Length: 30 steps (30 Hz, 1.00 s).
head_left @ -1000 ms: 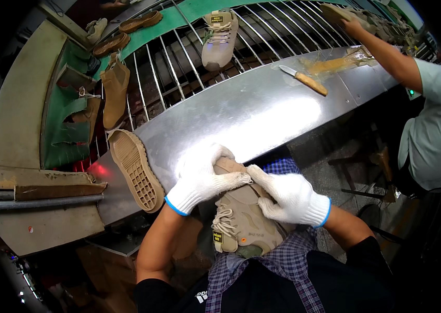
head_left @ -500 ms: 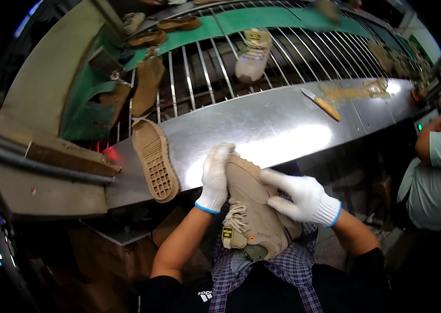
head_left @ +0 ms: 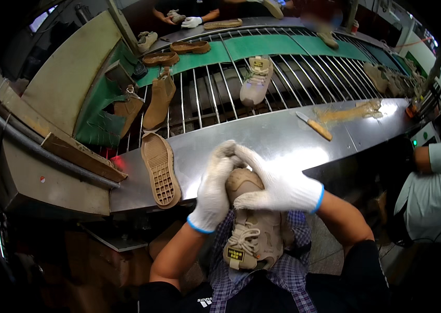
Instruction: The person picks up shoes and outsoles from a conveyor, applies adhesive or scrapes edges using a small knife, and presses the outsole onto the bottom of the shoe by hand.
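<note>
A beige lace-up shoe [head_left: 268, 236] rests against my apron, its toe pointing away from me and its laces facing up. My left hand [head_left: 214, 189], in a white knitted glove, is wrapped along the left side of the toe. From the right, my gloved right hand [head_left: 283, 187] grips the toe, its thumb lying across the upper and its fingers meeting the left ones over the front. The tan toe cap shows between the hands; the edge under the fingers is hidden. To the left, a loose tan sole [head_left: 162, 169] lies tread up on the metal bench [head_left: 204, 136].
A wooden-handled knife [head_left: 315, 127] lies on the bench beside a dried glue patch [head_left: 348, 110]. Beyond runs a roller conveyor carrying a beige shoe [head_left: 257, 82], a brown boot [head_left: 159, 101] and brown soles [head_left: 190, 47]. A co-worker [head_left: 429, 190] sits at the right; others work across the line.
My right hand has moved forward from the shoe's side to close around its toe. The shoe has turned laces up. The view has tilted up, bringing co-workers' hands across the line into sight.
</note>
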Motion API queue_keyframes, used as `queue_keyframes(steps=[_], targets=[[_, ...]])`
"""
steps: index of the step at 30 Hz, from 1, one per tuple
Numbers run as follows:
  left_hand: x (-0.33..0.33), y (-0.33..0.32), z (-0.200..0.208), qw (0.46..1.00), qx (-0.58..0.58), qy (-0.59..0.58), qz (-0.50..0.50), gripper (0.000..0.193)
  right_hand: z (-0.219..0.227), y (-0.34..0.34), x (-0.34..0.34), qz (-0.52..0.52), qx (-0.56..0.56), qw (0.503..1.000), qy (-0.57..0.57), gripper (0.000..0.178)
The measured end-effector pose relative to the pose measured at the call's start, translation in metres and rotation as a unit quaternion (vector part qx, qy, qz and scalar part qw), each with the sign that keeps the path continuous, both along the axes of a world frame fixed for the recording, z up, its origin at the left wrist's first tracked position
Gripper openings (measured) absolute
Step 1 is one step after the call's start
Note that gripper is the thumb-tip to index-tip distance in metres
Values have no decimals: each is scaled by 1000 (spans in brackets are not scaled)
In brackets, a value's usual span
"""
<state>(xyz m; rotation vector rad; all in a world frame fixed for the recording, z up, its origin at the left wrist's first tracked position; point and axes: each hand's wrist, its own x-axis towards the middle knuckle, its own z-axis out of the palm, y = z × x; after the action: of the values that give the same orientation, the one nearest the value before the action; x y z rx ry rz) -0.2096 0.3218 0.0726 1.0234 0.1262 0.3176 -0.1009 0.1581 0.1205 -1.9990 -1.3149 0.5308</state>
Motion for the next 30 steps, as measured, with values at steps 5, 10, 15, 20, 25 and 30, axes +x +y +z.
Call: queue_keyframes(steps=[5, 10, 15, 20, 25, 30], targets=[[-22, 26, -55, 979, -6, 187, -81, 70, 47, -31, -25, -11, 194, 977, -89, 97], [-64, 37, -57, 954, -166, 180, -172, 95, 19, -40, -7, 41, 331, 924, 188, 114], [-33, 113, 38, 976, 193, 78, -59, 111, -29, -60, 51, 67, 244, 957, 145, 119], [-13, 49, 129, 688, 706, 164, -34, 109, -36, -7, 47, 17, 372, 913, 168, 144], [-10, 47, 153, 702, 676, 155, -163, 109, 16, 8, 63, 163, 329, 927, 75, 125], [-8, 80, 131, 743, 604, 229, -174, 105, -33, 37, 102, 228, 500, 767, 331, 83]])
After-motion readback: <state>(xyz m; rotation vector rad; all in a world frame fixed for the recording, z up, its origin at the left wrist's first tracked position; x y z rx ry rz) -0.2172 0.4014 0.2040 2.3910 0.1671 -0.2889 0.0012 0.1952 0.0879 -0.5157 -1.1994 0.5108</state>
